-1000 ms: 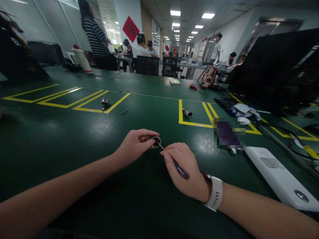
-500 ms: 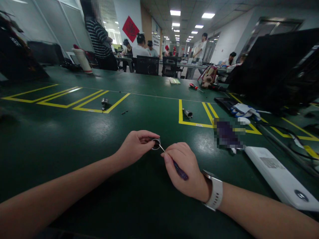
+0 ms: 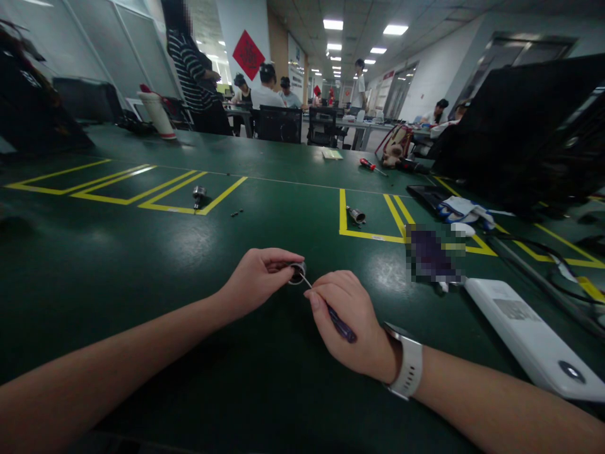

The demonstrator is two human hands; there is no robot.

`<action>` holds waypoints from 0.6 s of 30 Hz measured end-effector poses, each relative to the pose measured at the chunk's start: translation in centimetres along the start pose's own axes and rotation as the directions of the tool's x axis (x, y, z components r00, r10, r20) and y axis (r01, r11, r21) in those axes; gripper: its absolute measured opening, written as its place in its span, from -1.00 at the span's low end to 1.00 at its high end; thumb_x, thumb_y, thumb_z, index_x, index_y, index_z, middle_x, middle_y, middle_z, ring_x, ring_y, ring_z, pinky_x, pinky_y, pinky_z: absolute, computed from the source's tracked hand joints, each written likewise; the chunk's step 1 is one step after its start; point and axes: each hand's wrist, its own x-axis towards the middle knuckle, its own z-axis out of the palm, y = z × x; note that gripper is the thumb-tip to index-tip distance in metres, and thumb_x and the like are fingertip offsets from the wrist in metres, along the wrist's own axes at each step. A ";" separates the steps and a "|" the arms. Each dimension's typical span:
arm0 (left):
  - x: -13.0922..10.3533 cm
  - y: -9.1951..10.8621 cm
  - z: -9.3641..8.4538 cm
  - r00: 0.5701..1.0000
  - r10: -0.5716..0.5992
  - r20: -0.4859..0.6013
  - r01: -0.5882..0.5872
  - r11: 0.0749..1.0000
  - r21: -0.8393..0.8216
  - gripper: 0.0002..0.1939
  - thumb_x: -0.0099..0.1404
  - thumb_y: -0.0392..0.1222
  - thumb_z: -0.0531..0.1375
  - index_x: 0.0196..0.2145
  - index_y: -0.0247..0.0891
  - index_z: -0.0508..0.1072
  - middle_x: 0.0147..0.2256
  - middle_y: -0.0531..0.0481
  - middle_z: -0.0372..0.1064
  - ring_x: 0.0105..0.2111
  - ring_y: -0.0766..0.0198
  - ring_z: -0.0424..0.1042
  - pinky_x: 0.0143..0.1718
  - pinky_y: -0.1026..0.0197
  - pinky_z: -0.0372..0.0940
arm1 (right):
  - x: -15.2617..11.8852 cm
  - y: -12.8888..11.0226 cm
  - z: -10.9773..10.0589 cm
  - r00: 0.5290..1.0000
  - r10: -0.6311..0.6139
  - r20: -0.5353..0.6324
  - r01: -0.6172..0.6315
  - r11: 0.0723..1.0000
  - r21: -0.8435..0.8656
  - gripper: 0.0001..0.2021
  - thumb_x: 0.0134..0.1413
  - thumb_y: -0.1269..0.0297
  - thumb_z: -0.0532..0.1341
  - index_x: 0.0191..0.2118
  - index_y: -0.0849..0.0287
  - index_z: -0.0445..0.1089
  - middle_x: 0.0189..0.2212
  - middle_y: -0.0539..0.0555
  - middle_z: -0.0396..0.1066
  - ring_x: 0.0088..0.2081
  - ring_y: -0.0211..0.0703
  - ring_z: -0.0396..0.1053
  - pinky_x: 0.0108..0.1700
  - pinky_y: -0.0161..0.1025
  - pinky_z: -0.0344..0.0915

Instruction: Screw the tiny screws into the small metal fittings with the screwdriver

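Note:
Between thumb and fingers, my left hand grips a small round metal part with an open, hollow face turned toward my right side. My right hand is closed around a screwdriver with a dark purple handle. Its thin shaft points up and left, and the tip reaches into the opening of the metal part; the very end is hidden. Farther out, a metal fitting rests in a yellow-taped box on the left. Another metal piece lies on its side in a taped box on the right.
Tiny dark bits lie near the left box. A red screwdriver is at the back. On the right are a white power bank, a blurred purple item and cables. A cup stands back left; people are beyond the table.
Both hands, the metal part and the screwdriver stay almost still. In the background, a standing person at the left shifts slightly and another farther off moves left.

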 end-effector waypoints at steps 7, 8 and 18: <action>0.3 -0.3 0.1 1.000 -0.007 -0.026 0.008 1.000 0.016 -0.75 0.01 -0.33 0.22 -0.29 -0.34 0.55 -0.32 -0.07 0.55 -0.29 0.16 0.52 -0.15 0.08 0.42 | 0.0 0.0 -0.2 0.999 0.010 0.031 -0.010 1.000 0.005 -0.86 0.15 0.46 0.07 -0.40 0.24 0.31 -0.41 0.09 0.39 -0.32 -0.20 0.32 -0.22 -0.18 0.19; 0.3 -0.3 0.2 0.999 -0.012 -0.031 0.012 1.000 0.016 -0.75 0.01 -0.33 0.21 -0.29 -0.35 0.54 -0.33 -0.08 0.55 -0.30 0.16 0.53 -0.15 0.08 0.42 | 0.0 -0.1 -0.3 0.999 0.010 0.032 -0.010 1.000 0.001 -0.86 0.15 0.46 0.06 -0.39 0.24 0.31 -0.41 0.09 0.38 -0.33 -0.21 0.32 -0.22 -0.18 0.19; 0.0 -0.4 0.1 1.000 -0.005 -0.023 0.005 1.000 -0.019 -0.70 -0.03 -0.32 0.26 -0.26 -0.34 0.53 -0.27 -0.09 0.54 -0.23 0.13 0.51 -0.08 0.05 0.39 | 0.2 -0.3 -0.2 0.998 0.053 0.036 -0.050 0.995 -0.081 -0.84 0.16 0.46 0.05 -0.40 0.26 0.33 -0.44 0.10 0.37 -0.36 -0.19 0.30 -0.25 -0.15 0.16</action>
